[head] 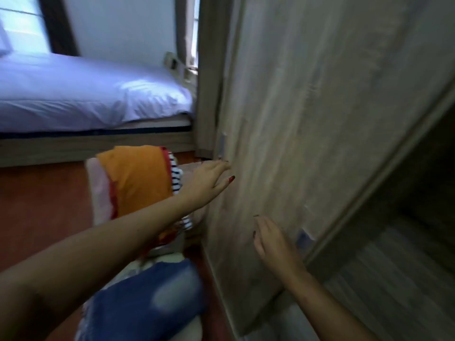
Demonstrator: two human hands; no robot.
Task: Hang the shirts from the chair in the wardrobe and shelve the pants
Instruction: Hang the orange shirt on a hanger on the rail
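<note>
Shirts [138,180] are draped in a heap over the chair, an orange one on top, a navy-and-white striped one [176,177] peeking out at its right edge, something pale pink on the left. The chair itself is hidden under them. Nearer the camera, blue jeans [147,299] lie bunched at the bottom of the view, faded at the knee. Just right of the pile stands the wardrobe, its light wood door [307,119] filling the middle of the frame. Left hand [209,180] reaches across the shirts, fingers spread and empty, fingertips at the door's left edge; touching or just short of it, I can't tell through the blur. Right hand [270,244] is lower, open and empty too, palm close to the door face. Beyond the door's right edge, the dark wardrobe interior [406,230] shows. Behind it all, a bed [86,94] with white bedding, on a reddish floor [44,198].
</note>
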